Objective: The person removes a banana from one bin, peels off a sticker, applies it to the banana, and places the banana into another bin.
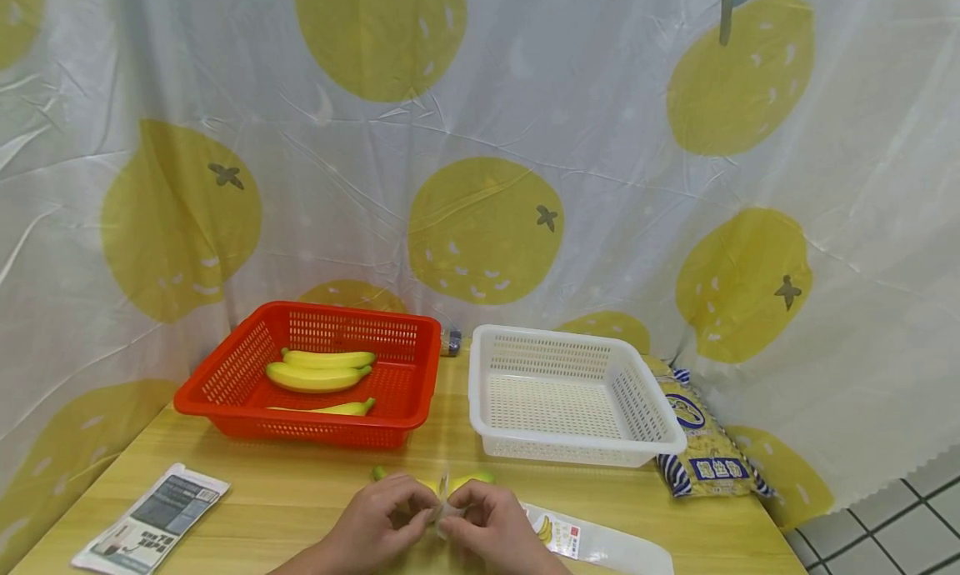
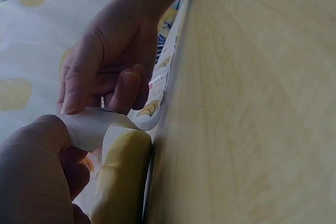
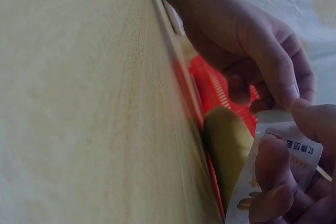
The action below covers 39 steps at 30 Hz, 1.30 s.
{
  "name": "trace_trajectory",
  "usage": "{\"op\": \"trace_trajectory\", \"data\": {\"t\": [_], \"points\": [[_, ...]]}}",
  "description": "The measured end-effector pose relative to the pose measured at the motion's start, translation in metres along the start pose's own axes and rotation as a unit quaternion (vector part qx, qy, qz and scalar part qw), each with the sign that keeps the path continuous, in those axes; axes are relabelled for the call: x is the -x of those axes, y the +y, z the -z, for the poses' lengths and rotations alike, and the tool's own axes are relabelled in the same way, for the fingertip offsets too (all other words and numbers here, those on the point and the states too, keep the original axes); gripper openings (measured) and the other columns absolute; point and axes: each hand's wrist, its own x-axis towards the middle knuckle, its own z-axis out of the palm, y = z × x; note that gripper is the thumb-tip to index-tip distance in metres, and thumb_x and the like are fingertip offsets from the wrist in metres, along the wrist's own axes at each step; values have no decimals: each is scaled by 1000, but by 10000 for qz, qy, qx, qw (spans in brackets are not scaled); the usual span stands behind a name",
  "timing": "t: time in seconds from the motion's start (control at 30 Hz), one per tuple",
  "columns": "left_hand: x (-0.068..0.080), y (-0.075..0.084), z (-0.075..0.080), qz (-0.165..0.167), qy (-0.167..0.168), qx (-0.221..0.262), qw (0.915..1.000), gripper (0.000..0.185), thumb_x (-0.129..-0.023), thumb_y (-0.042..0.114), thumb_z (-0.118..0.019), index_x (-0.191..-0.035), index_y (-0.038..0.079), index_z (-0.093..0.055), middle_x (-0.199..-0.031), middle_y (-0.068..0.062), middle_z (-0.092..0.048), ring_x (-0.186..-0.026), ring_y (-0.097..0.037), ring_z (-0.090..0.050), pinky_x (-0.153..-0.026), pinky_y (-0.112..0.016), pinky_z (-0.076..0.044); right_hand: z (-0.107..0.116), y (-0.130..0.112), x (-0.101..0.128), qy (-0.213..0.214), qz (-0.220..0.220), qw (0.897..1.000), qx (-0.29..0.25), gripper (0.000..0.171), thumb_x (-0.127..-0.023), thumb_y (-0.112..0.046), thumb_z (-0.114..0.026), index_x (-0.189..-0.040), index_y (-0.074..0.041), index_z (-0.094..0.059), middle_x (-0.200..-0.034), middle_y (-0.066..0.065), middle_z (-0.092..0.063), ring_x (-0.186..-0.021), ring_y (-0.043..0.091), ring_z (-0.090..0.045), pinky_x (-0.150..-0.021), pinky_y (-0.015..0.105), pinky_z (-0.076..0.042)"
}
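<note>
- Left hand (image 1: 382, 521) and right hand (image 1: 498, 525): side by side at the near edge of the table (image 1: 300, 492), fingertips of both pinching the open end of one clear plastic bag (image 1: 592, 546) with a printed banana label; grip clenched on the film, not released.
- Left wrist view: film (image 2: 92, 127) curled between the right thumb and forefinger, left knuckles close under it.
- Banana (image 1: 468, 480), one, yellow with green tips: flat on the table, just beyond the hands and touching the mouth of the bag; whether any part is inside the bag cannot be told.
- Bag body: flat on the table, trailing from the hands toward the table's right near corner.
- Table: light wood-grain top, bare patches between the items.
- Red basket (image 1: 225, 396), one: on the table, beyond the hands and to their left; three bananas (image 1: 318, 377) inside.
- White basket (image 1: 480, 392), one: on the table just beside the red basket, to its right.
- Printed leaflet (image 1: 153, 521), one: on the table, near its left edge, in front of the red basket.
- Blue-and-yellow printed packet (image 1: 705, 450), one: at the table's right edge, touching the white basket.
- Backdrop curtain (image 1: 480, 142): white, with large yellow fruit prints, hanging behind the table.
- Tiled floor (image 1: 900, 517): grey, right of the table.
</note>
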Motion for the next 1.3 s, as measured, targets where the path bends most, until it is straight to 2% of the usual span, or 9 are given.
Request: {"op": "trace_trajectory", "data": {"t": [0.73, 1.3], "points": [[0, 0, 0, -24, -13, 37, 10000, 35, -85, 0, -80, -108, 25, -70, -93, 15, -67, -80, 3, -57, -62, -12, -48, -1, 2, 0, -31, -15, 10000, -67, 15, -98, -19, -71, -103, -4, -70, -87, 33, -67, -59, -2, -57, -55, 16, -50], [0, 2, 1, 142, -72, 77, 9998, 35, -86, -1, -78, -107, 25, -70, -93, 16, -66, -79, 4, -57, -61, -13, -49, 0, 0, 0, -27, -18, 10000, -39, 15, -99, -18, -69, -103, -4, -70, -88, 33, -68, -60, -1, -58, -57, 16, -51]]}}
